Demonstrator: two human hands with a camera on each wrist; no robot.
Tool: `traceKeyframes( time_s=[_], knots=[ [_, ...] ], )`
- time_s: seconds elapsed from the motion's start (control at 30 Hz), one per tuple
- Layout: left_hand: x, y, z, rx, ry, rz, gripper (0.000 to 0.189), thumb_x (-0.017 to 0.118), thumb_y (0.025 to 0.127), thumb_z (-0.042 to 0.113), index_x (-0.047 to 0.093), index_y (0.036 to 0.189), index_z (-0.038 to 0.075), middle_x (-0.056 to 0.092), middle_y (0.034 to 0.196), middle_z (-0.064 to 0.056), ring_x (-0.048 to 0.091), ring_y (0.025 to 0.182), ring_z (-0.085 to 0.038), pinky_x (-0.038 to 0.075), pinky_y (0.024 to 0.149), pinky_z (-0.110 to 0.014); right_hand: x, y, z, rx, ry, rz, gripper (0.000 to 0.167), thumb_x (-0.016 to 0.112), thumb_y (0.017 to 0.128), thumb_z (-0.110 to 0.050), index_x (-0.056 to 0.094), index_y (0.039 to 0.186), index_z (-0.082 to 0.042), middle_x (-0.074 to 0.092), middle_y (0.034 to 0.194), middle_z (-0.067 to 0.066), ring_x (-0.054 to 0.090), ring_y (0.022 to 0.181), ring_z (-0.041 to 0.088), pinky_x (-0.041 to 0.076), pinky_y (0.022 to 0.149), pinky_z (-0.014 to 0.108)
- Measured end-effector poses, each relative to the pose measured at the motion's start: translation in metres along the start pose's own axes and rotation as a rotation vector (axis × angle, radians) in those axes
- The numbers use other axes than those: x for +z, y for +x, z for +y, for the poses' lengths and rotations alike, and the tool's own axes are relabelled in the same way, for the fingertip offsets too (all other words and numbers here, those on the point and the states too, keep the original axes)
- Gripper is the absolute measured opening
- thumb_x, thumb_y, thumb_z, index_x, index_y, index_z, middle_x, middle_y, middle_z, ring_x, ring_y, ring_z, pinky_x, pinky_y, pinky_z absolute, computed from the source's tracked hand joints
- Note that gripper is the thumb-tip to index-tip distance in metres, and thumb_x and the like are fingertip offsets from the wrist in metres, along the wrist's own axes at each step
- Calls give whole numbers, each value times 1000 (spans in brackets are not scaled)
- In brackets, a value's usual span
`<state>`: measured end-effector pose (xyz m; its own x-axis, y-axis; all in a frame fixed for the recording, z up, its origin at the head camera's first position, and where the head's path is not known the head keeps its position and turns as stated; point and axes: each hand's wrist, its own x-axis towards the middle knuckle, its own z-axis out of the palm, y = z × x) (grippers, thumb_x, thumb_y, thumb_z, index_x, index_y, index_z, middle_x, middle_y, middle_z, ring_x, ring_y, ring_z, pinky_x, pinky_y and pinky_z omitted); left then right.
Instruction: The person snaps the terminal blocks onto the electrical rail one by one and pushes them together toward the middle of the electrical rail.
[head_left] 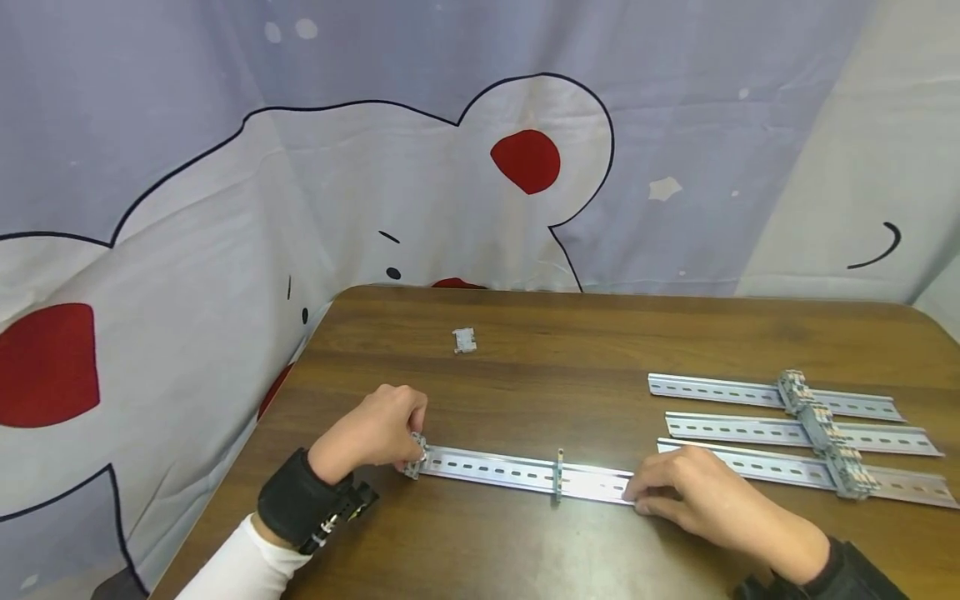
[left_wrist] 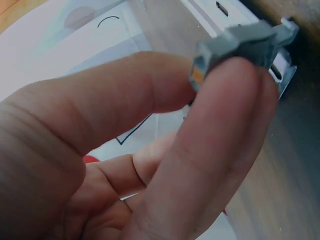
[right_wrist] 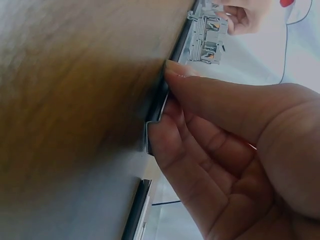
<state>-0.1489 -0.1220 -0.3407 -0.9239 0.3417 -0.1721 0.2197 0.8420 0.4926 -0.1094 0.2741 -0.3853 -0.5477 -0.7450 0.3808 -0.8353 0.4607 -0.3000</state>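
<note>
A slotted metal DIN rail lies across the front of the table. At its left end my left hand pinches a grey terminal block between thumb and fingers. The left wrist view shows this block close up, with an orange spot on it and the rail just behind; whether it is seated on the rail I cannot tell. A second terminal block stands upright on the rail, right of its middle. My right hand grips the rail's right end, thumb and fingers at its edges.
Three more rails lie at the right, the far one, the middle one and the near one, with a row of terminal blocks across them. A small light-grey piece sits toward the back. A printed curtain hangs behind the table.
</note>
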Motion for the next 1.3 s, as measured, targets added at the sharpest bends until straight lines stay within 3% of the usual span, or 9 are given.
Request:
traceKeyframes(
  time_s=[0.2,0.4,0.57,0.77,1.1,1.3],
  knots=[
    [4,1,-1,-6,-5,24,23,67,67,-7,52,65,9,55,61,-3,57,39,-9,48,45,-28,1,1,1,-46,7,13,24,82,72,-8,74,88,-24,68,83,-16,62,74,-3,46,65,12],
    [5,2,-2,-31,-13,45,25,70,68,-9,53,61,8,55,58,-3,56,39,-10,46,46,-29,1,3,3,-31,16,-5,23,81,74,-9,73,89,-25,67,84,-16,61,74,-3,45,64,12],
    [5,3,1,-13,17,75,27,70,67,-10,52,58,9,55,55,-1,54,35,-8,45,47,-28,1,3,3,-28,0,-4,24,81,74,-10,73,89,-27,68,84,-17,61,75,-4,46,66,13],
    [7,6,8,1,56,93,29,60,64,-14,50,53,11,50,45,2,51,31,-9,42,43,-27,0,2,2,-22,-9,9,26,82,72,-9,73,88,-28,67,85,-20,61,75,-5,46,67,13],
    [6,19,6,40,57,60,35,57,68,-14,48,46,13,48,40,3,54,31,-11,38,38,-22,-2,1,1,-15,-16,22,26,82,72,-9,73,87,-29,65,83,-22,60,74,-6,45,67,12],
    [5,22,5,23,48,6,38,58,72,-13,48,45,13,46,38,4,57,34,-15,37,37,-21,-1,2,1,-29,-19,21,26,82,72,-9,73,87,-28,66,83,-21,60,74,-6,45,67,12]
  ],
)
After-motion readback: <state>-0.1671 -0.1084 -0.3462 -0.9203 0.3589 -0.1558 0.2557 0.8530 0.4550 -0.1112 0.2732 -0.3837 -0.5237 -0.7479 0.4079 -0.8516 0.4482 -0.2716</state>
